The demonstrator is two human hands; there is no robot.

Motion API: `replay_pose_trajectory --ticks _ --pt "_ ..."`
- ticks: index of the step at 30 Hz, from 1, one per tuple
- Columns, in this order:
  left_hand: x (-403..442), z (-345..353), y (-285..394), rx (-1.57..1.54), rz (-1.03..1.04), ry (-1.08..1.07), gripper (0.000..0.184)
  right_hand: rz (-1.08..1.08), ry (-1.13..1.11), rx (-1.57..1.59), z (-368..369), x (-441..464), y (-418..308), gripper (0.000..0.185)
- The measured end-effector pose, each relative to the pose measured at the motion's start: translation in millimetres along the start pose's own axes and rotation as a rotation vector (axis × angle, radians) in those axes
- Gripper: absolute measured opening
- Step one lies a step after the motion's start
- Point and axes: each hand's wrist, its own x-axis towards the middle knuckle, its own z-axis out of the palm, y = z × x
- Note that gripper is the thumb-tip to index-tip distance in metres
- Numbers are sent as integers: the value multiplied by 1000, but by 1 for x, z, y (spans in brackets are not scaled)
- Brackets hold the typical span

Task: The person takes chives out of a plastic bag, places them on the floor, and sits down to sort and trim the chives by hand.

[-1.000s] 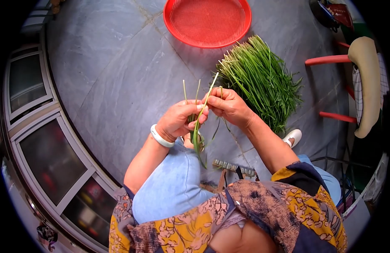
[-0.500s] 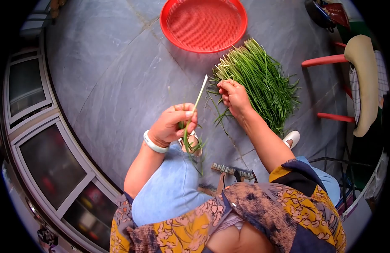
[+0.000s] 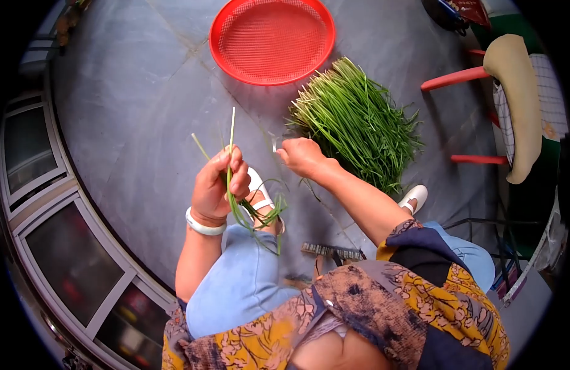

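My left hand (image 3: 222,179) is closed around a few garlic chives (image 3: 232,132). Their pale stem ends point up past my fingers, and the green leaves droop below over my knee and shoe. Beside the big heap of chives (image 3: 359,123) on the floor, my right hand (image 3: 302,155) is pinched, palm down. A small whitish bit shows by its fingertips, blurred, so I cannot make out what it is. The heap's pale ends face the red basket, its green tips the stool.
A red mesh basket (image 3: 272,43) stands on the grey tiled floor (image 3: 131,123) beyond the heap. To the right is a stool with red legs (image 3: 454,79) and a beige cushion (image 3: 519,111). Framed glass panels (image 3: 72,259) run along the left. I sit on a low seat.
My right hand has moved slightly down and turned palm down. My left hand now shows two pale stem ends rising from it instead of one. The view has shifted a little.
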Motion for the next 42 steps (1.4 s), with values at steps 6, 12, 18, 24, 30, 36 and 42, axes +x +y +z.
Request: replay_pose_trajectory --ticks 6,12,18,24,30,36,42 --pt "9 7 -7 88 -19 115 26 -106 -120 -186 17 -12 21 21" --pt "11 -2 -10 85 28 38 22 -182 309 -31 -25 -13 36 5" --pt "12 7 -10 86 5 123 16 -105 367 -288 -48 20 68 7" --pt "12 -5 -9 16 -12 98 16 0 299 208 -88 0 52 26" --pt "15 -6 -19 14 -81 40 16 16 392 435 -113 -53 65 25" --pt "21 -3 -21 47 -107 75 15 -45 402 1016 -164 -87 46 20" --pt "22 2 -20 133 -125 61 16 -324 290 1530 -190 -103 31 19"
